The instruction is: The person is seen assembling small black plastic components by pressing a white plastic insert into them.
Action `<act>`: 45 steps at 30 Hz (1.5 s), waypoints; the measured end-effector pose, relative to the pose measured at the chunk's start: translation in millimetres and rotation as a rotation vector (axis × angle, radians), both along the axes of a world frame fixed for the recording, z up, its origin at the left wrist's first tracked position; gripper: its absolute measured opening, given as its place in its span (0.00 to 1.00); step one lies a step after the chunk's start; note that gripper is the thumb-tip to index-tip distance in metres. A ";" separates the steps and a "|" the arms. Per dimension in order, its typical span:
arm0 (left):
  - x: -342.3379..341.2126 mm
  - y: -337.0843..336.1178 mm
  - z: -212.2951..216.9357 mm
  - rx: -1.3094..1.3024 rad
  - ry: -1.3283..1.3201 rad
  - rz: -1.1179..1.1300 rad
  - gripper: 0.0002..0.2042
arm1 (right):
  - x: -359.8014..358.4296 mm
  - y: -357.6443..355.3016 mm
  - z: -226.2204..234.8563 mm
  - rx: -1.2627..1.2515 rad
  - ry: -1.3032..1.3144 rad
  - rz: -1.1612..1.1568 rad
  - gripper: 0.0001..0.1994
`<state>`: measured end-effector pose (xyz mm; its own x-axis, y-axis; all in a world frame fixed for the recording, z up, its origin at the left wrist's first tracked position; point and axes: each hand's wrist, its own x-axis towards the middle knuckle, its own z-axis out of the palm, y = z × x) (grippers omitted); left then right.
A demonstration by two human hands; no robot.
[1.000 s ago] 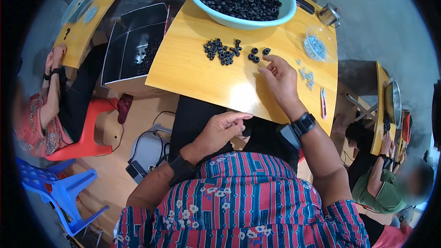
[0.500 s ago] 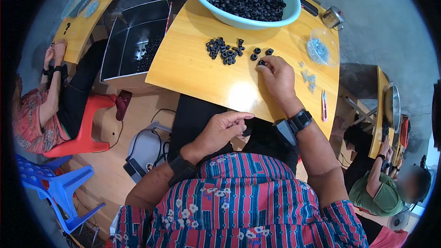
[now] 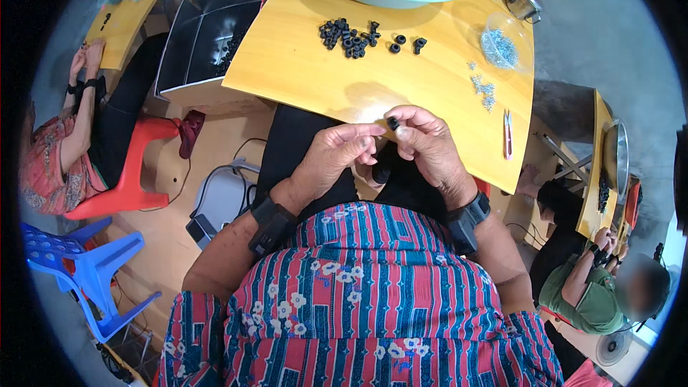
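The right hand [image 3: 433,149] pinches a small black ring [image 3: 393,123] between its fingers, over the counter's [image 3: 283,64] six-o'clock edge. At the ring's eight o'clock, the left hand's [image 3: 324,160] fingers are curled; whether they pinch anything cannot be told.

Both hands raised in front of my waist, brought in close to each other. Left forearm [image 3: 223,259] slants forward and inward; right forearm [image 3: 505,261] mirrors it. Left hand [image 3: 333,156]: index finger extended toward the right, thumb lying just below it, remaining fingers curled in. Right hand [image 3: 428,150]: index bent over, thumb opposing it, the two in a small pinch that faces left. Left index tip just beside that pinch; contact between my hands unclear.
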<state>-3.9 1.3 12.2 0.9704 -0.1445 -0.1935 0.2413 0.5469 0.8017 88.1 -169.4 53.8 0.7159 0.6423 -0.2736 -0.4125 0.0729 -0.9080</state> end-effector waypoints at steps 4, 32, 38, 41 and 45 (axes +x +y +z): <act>-2.6 -0.1 -10.8 -0.074 0.049 0.022 0.14 | -10.8 9.9 -2.2 0.054 -0.082 0.118 0.10; 2.0 0.5 -2.4 -0.233 0.067 -0.017 0.09 | 109.2 -63.0 7.1 -1.006 -1.296 -0.451 0.07; -1.3 1.8 -5.3 -0.213 0.087 -0.015 0.08 | 111.9 -51.0 24.8 -1.223 -1.477 -0.255 0.05; -1.9 1.0 -4.2 -0.208 0.091 -0.020 0.08 | 110.7 -46.5 17.6 -1.369 -1.405 -0.182 0.04; -4.4 1.2 -1.6 -0.203 0.112 -0.022 0.07 | 102.1 -46.7 10.4 -1.162 -1.362 -0.233 0.04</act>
<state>-8.3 2.5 10.6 0.9407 -0.2126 -0.2642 0.3361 0.6880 0.6432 190.1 -216.2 64.2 0.8370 0.4354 0.3315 0.5111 -0.8384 -0.1893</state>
